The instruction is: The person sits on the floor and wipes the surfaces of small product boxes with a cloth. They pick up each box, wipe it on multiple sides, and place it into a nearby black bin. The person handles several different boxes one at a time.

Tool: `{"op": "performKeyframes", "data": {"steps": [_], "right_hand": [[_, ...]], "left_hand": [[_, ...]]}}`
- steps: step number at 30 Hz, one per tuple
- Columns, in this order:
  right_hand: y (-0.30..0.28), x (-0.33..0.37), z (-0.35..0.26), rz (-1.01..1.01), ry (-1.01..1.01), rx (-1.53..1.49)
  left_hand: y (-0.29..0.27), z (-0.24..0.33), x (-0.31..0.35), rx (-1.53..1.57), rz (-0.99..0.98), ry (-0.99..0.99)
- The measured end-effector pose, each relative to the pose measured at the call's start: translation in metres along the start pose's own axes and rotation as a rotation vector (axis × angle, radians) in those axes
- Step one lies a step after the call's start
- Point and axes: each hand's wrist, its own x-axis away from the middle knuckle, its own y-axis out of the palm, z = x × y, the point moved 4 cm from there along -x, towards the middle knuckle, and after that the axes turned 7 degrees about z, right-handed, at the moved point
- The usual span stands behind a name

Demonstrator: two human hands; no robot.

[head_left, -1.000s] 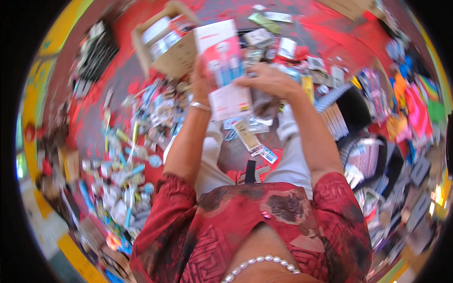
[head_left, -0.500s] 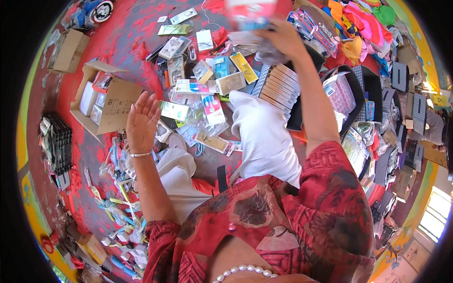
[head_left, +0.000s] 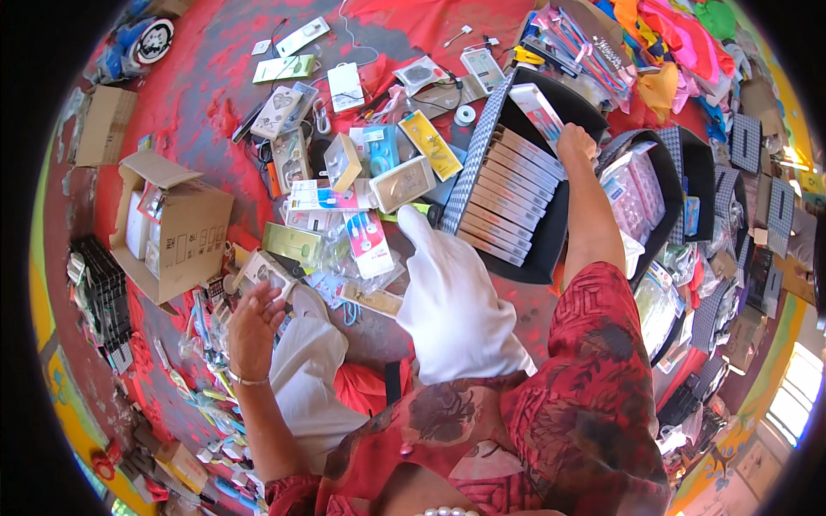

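Observation:
My right hand (head_left: pixel 578 144) is closed on the end of a slim white box (head_left: pixel 535 110) with pink and blue print. It holds this box over the far end of a black bin (head_left: pixel 551 258) with a checkered side. In the bin stands a tight row of slim boxes (head_left: pixel 512 196), their edges facing up. My left hand (head_left: pixel 255 331) is raised near my left knee, palm up, its fingers loosely apart with nothing in them. The nearest thing to it is a pale phone-case package (head_left: pixel 263 273).
Loose packages lie before me: a yellow one (head_left: pixel 430 144), an earphone pack (head_left: pixel 368 245) and a white box (head_left: pixel 346 87). On the left stands an open cardboard box (head_left: pixel 194 236). More bins (head_left: pixel 641 185) line the right side, with bright cloth (head_left: pixel 671 52) beyond.
My right hand has come down and to the right, bringing the white box over the black bin. My left hand has lowered slightly. The view has shifted, showing more of the bin.

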Motion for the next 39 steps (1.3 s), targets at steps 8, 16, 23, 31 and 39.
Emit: {"op": "performKeyframes", "data": {"steps": [8, 16, 23, 31, 39], "right_hand": [[0.072, -0.026, -0.006, -0.129, -0.111, 0.133], [0.131, -0.022, -0.008, -0.299, -0.073, 0.16], [0.114, -0.02, -0.019, -0.317, -0.264, 0.2], [-0.007, -0.026, -0.043, 0.002, -0.197, 0.071], [-0.082, 0.053, -0.24, -0.433, -0.681, -0.662]], "left_hand": [[-0.014, -0.024, -0.026, -0.08, 0.163, -0.128], [-0.01, -0.035, -0.03, -0.142, 0.149, -0.222], [-0.011, -0.028, -0.026, -0.183, 0.166, -0.155], [-0.003, -0.001, -0.003, -0.064, 0.143, -0.072], [-0.001, 0.023, 0.017, 0.019, 0.087, 0.049]]}}
